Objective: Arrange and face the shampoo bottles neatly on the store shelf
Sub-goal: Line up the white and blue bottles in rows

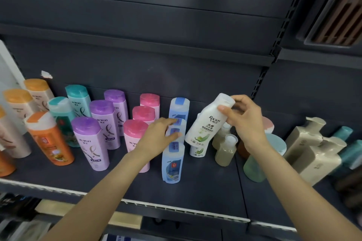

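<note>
One long dark shelf (205,188) carries the whole display, and the colour columns run front to back so that each front label meets the shopper. Orange-capped bottles (50,139) stand at the far left, one of them leaning out of line. Next come the teal-capped bottles (77,100), then the purple Mewon bottles (91,143) three deep, then the pink-capped bottles (144,114), whose front bottle is partly hidden behind the left forearm.

On the far right stand the beige pump bottles (313,150), well apart from the action and looking settled. Beside them a pale green bottle (254,168) sits near the shelf joint.

Now to the centre: the blue bottles (173,160) form a single file, and the left hand (160,135) rests on the caps of the middle ones, fingers stretched out flat and gripping nothing, seemingly steadying or nudging the file straight.

The white Racten bottle (205,123) is off the shelf, tilted in the air with its label towards the camera. The right hand (244,121) pinches it by the cap end, thumb on one side and fingers curled behind; holding it high probably leaves the body free to swing into position. Directly below stands a second white bottle (196,150), so the lifted one likely belongs in that column. Just right of it sit small olive bottles (225,148), caps white, two in view.
</note>
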### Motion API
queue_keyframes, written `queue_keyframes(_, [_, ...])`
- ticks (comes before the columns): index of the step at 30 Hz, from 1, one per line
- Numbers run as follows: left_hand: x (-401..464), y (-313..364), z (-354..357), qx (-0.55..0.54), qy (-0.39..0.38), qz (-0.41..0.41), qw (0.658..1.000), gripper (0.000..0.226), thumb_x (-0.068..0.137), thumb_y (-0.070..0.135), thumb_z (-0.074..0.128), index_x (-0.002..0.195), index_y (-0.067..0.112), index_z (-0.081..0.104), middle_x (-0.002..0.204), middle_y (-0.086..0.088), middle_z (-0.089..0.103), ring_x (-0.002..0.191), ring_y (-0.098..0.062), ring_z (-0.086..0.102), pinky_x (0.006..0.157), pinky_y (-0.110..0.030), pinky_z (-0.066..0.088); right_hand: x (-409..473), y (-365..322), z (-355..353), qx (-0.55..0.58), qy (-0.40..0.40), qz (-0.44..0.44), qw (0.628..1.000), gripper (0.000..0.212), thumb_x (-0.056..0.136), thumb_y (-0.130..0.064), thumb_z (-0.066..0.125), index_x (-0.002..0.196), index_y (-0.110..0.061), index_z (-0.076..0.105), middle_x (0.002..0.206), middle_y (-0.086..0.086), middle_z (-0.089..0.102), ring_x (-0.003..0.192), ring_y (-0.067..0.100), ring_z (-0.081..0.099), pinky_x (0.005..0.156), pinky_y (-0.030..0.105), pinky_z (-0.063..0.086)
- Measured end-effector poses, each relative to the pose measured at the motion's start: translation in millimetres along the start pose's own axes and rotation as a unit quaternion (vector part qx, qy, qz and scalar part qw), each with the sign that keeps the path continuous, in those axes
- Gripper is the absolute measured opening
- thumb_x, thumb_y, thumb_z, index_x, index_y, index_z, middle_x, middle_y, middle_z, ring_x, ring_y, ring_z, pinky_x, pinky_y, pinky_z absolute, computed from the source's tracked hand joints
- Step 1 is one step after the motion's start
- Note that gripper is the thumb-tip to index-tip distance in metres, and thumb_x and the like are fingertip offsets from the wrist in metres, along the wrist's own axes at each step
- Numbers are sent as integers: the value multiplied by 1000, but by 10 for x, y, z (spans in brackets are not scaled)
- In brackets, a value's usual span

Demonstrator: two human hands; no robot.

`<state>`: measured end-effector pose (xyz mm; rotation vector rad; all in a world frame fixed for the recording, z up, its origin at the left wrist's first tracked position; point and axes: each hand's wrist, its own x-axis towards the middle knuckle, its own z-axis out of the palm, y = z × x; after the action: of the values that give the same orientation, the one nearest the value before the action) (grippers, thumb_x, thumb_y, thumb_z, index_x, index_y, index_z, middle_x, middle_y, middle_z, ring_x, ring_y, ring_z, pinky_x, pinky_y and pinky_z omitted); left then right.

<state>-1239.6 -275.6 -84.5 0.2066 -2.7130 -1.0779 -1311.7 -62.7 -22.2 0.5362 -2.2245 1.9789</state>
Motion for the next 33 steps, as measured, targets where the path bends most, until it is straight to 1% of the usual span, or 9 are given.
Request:
queue_keyframes(3, [44, -162, 81, 74, -36, 67, 994, 55, 92, 31, 57, 142, 21, 38, 144, 0, 40, 133, -17, 35, 110, -25, 26, 43, 213, 30, -114, -39, -22, 993, 27, 79, -15, 74, 103, -21, 64, 96, -7, 68, 85, 11, 64, 74, 31, 53])
queue_keyframes(9, [133, -263, 157, 134, -115, 86, 980, 59, 96, 39, 46, 149, 24, 23, 157, 7, 16, 144, -13, 14, 118, -32, 16, 42, 632, 183, -231, -92, 30, 968, 27, 77, -18, 76, 102, -13, 65, 96, -2, 67, 84, 9, 60, 73, 18, 48])
queue_keyframes(11, [150, -272, 173, 156, -141, 71, 975, 58, 96, 40, 45, 148, 24, 24, 157, 5, 16, 144, -13, 13, 117, -30, 15, 26, 735, 226, -247, -102, 49, 962, 28, 77, -17, 76, 102, -11, 64, 92, -2, 65, 86, 13, 61, 74, 21, 49])
queue_keyframes(15, [138, -293, 190, 158, -154, 64, 973, 55, 97, 40, 44, 147, 24, 27, 156, 6, 17, 143, -12, 17, 114, -27, 15, 0, 881, 276, -258, -114, 79, 956, 28, 77, -13, 76, 99, -8, 61, 90, 1, 64, 84, 19, 60, 69, 11, 45])
queue_keyframes(18, [139, -289, 189, 155, -156, 56, 974, 56, 97, 40, 45, 147, 25, 26, 156, 7, 17, 143, -11, 16, 114, -28, 16, -10, 992, 287, -250, -129, 87, 956, 27, 74, -12, 77, 94, -7, 59, 91, 6, 66, 89, 23, 62, 82, 37, 51])
queue_keyframes(19, [141, -286, 189, 155, -157, 54, 974, 56, 97, 40, 45, 147, 25, 26, 156, 7, 17, 143, -11, 16, 115, -29, 17, -20, 1012, 295, -255, -133, 90, 954, 26, 75, -12, 77, 94, -7, 59, 90, 7, 66, 88, 23, 62, 82, 39, 51])
queue_keyframes(24, [150, -292, 190, 142, -163, 46, 975, 57, 96, 39, 47, 147, 25, 27, 156, 7, 18, 143, -11, 16, 116, -30, 17, -86, 1080, 309, -281, -148, 90, 944, 25, 78, -13, 74, 95, -7, 58, 87, 4, 64, 81, 19, 58, 72, 32, 47])
queue_keyframes(31, [146, -295, 207, 132, -156, 51, 978, 56, 96, 38, 47, 146, 24, 29, 156, 7, 20, 143, -10, 17, 117, -31, 19, -21, 1158, 250, -298, -183, 98, 932, 30, 77, -19, 76, 97, -10, 55, 92, 2, 64, 86, 21, 61, 75, 34, 48])
queue_keyframes(33, [147, -296, 209, 134, -154, 50, 978, 56, 95, 38, 48, 146, 24, 30, 155, 7, 21, 142, -11, 18, 117, -31, 19, 14, 1158, 233, -302, -208, 96, 925, 34, 77, -24, 76, 101, -11, 56, 90, -1, 62, 84, 18, 59, 72, 29, 47])
